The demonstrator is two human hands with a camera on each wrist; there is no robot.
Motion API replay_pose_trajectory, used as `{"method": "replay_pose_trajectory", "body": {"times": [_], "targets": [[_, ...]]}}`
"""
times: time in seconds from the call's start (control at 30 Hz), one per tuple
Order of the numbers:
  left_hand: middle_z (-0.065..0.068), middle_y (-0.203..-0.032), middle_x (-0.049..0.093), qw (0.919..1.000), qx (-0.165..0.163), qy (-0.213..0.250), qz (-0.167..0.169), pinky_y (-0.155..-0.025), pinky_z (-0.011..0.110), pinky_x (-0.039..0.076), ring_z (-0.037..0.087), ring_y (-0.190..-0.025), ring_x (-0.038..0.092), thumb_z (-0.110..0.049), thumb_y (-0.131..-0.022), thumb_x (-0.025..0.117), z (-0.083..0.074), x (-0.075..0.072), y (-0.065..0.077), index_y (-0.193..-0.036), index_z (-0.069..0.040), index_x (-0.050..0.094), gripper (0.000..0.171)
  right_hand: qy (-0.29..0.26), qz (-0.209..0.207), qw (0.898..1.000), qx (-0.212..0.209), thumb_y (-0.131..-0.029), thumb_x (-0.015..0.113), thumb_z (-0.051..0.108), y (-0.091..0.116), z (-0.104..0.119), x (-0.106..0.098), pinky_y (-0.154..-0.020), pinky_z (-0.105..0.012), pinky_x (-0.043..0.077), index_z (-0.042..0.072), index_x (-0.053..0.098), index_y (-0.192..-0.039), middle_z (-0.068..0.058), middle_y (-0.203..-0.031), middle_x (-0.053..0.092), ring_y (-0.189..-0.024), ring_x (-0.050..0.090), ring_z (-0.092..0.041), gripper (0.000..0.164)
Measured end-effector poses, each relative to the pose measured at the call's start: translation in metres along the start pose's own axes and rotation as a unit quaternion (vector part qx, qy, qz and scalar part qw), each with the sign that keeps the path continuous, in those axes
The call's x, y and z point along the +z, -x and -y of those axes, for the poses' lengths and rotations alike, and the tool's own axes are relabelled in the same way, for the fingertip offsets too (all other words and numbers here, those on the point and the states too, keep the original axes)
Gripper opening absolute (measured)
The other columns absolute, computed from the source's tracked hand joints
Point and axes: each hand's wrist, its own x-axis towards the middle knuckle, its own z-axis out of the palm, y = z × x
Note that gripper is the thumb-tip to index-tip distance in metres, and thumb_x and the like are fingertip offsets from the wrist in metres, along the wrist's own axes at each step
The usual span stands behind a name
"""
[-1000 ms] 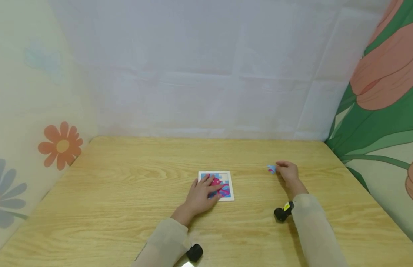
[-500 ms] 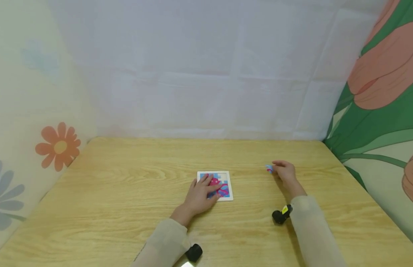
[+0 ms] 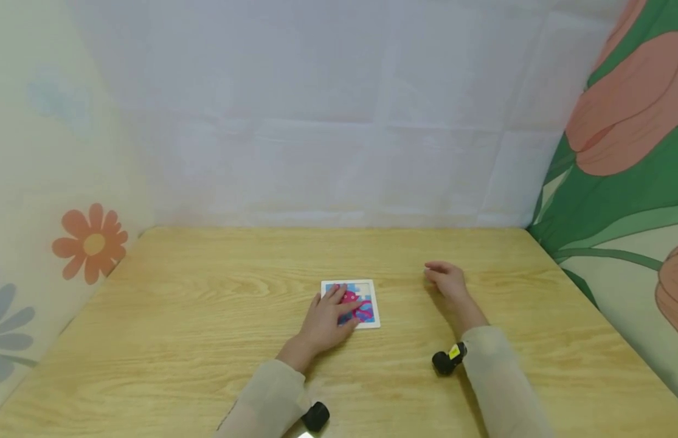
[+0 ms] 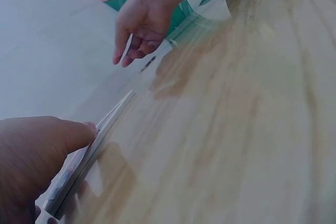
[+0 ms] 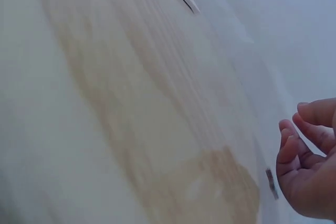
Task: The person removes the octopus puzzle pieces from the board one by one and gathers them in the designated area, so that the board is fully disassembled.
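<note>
A small white-framed jigsaw puzzle [image 3: 376,307] with a pink and blue picture lies flat on the wooden table. Its upper right part shows a pale gap in the picture. Spread over the puzzle's left side, my left hand [image 3: 323,321] rests with fairly straight fingers and covers part of the picture. To the right, raised above the table, my right hand [image 3: 449,283] pinches a thin puzzle piece [image 4: 126,47] between thumb and fingers. That piece appears edge-on in the left wrist view and is mostly hidden in the head view.
The wooden table [image 3: 218,286] extends around both hands. A white cloth backdrop [image 3: 339,121] hangs at its far edge. Flower-printed panels [image 3: 623,201] stand along the sides. Each wrist wears a small black camera [image 3: 447,360].
My right hand has moved left toward the puzzle and turned the piece from showing its printed face to nearly edge-on. The left hand stays resting on the puzzle.
</note>
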Motion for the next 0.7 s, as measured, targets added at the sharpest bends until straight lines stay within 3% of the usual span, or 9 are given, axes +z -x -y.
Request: {"method": "replay_pose_trajectory", "body": {"times": [0.17,0.3,0.33,0.5,0.57,0.7], "targets": [[0.017,-0.131,0.035,0.9998,-0.003,-0.017,0.011,-0.093,0.056,0.015,0.035,-0.122,0.023,-0.031,-0.082,0.056,-0.004,-0.004,0.001,-0.118,-0.018,0.056,0.039,0.007,0.014,1.0,0.026,-0.08,0.05,-0.007,0.007,0.011,0.017,-0.044,-0.016,0.036,-0.019,0.047,-0.106,0.003,-0.065,0.048,-0.047,0.04,-0.004,0.029],[0.017,-0.131,0.036,0.9995,-0.002,-0.03,0.011,-0.093,0.056,0.017,0.036,-0.121,0.025,-0.031,-0.081,0.057,-0.005,-0.007,0.003,-0.118,-0.019,0.056,0.039,0.024,0.019,0.999,0.016,-0.078,0.053,-0.006,0.001,0.002,0.026,-0.042,-0.016,0.035,-0.016,0.051,-0.102,-0.001,-0.069,0.051,-0.045,0.039,-0.005,0.026],[0.018,-0.13,0.036,0.9994,-0.002,-0.032,0.011,-0.092,0.056,0.017,0.036,-0.121,0.026,-0.031,-0.081,0.057,-0.005,-0.007,0.003,-0.118,-0.019,0.056,0.039,0.023,0.025,0.999,0.009,-0.077,0.058,-0.001,-0.002,-0.003,0.027,-0.042,-0.016,0.036,-0.01,0.057,-0.097,0.0,-0.069,0.053,-0.046,0.041,-0.005,0.023],[0.02,-0.131,0.034,0.999,-0.003,-0.042,0.016,-0.092,0.057,0.018,0.038,-0.12,0.026,-0.033,-0.081,0.055,-0.002,-0.009,0.006,-0.119,-0.019,0.055,0.04,0.061,0.034,0.998,0.001,-0.078,0.06,0.003,0.003,0.002,0.04,-0.048,-0.02,0.04,-0.009,0.057,-0.099,-0.005,-0.077,0.059,-0.055,0.047,-0.008,0.024],[0.02,-0.131,0.033,0.9989,-0.004,-0.042,0.022,-0.091,0.058,0.017,0.038,-0.121,0.024,-0.035,-0.082,0.054,-0.001,-0.01,0.007,-0.12,-0.019,0.054,0.041,0.054,0.051,0.997,-0.022,-0.079,0.058,0.0,0.004,0.0,0.043,-0.048,-0.022,0.041,-0.009,0.057,-0.101,-0.008,-0.079,0.06,-0.057,0.049,-0.011,0.024],[0.02,-0.133,0.031,0.9985,-0.008,-0.045,0.03,-0.092,0.058,0.016,0.038,-0.121,0.023,-0.037,-0.083,0.052,-0.002,-0.012,0.009,-0.122,-0.02,0.052,0.043,0.003,0.089,0.991,-0.105,-0.074,0.066,0.008,-0.042,-0.065,0.044,-0.042,-0.023,0.042,0.009,0.067,-0.089,-0.005,-0.078,0.062,-0.055,0.053,-0.012,0.015]]}}
